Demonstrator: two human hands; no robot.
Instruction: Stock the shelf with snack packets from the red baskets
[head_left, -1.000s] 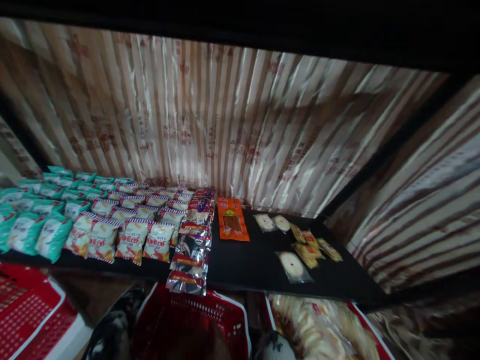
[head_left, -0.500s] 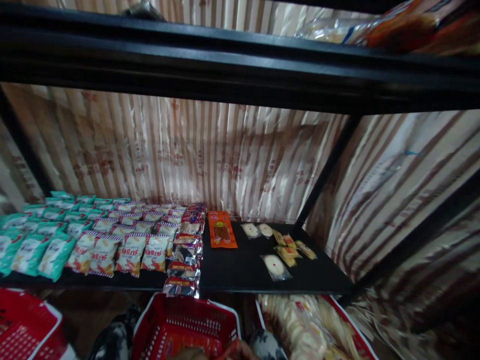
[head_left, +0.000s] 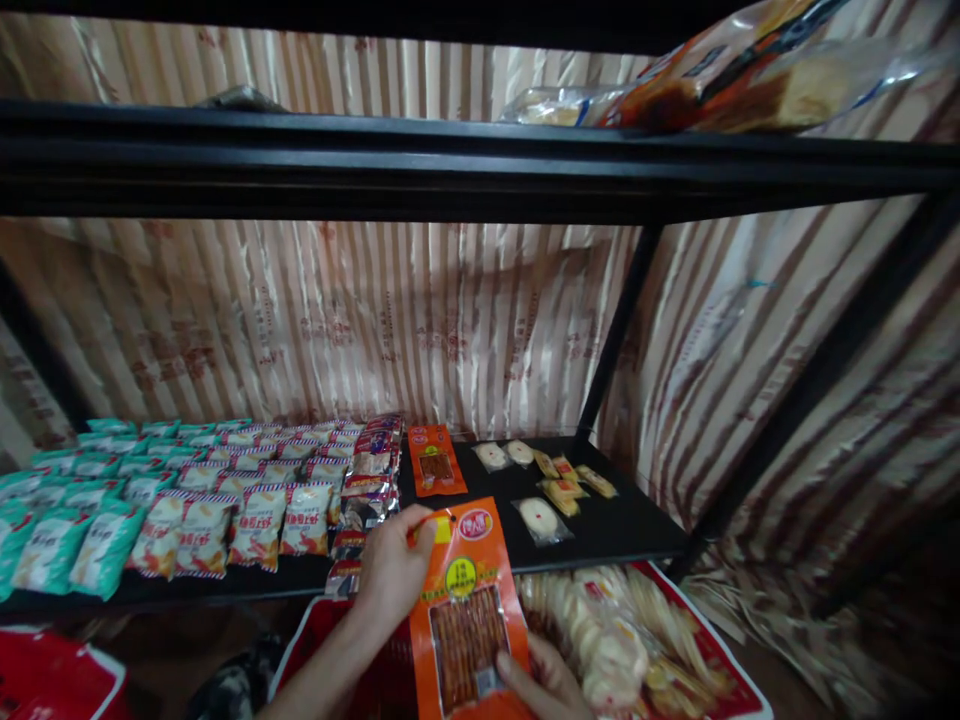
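An orange snack packet (head_left: 470, 625) with a clear window of brown sticks is held upright in front of the shelf. My left hand (head_left: 395, 560) pinches its upper left corner. My right hand (head_left: 546, 680) grips its lower right side, thumb on the front. A similar orange packet (head_left: 436, 462) lies on the black shelf (head_left: 480, 545) behind. To its left runs a row of dark red and silver packets (head_left: 367, 480). On its right are several round white packaged snacks (head_left: 540, 519) and small yellow packets (head_left: 562, 494).
Rows of white-and-red shrimp snack bags (head_left: 257, 525) and teal bags (head_left: 109, 545) fill the shelf's left. Below stand red baskets (head_left: 56, 675), one holding packaged snacks (head_left: 607, 650). An upper shelf beam (head_left: 450, 170) crosses above, with a large bag (head_left: 720, 75) on it.
Both hands have risen from the middle red basket, bringing up an orange snack packet. The view has tilted up slightly, showing more of the upper shelf.
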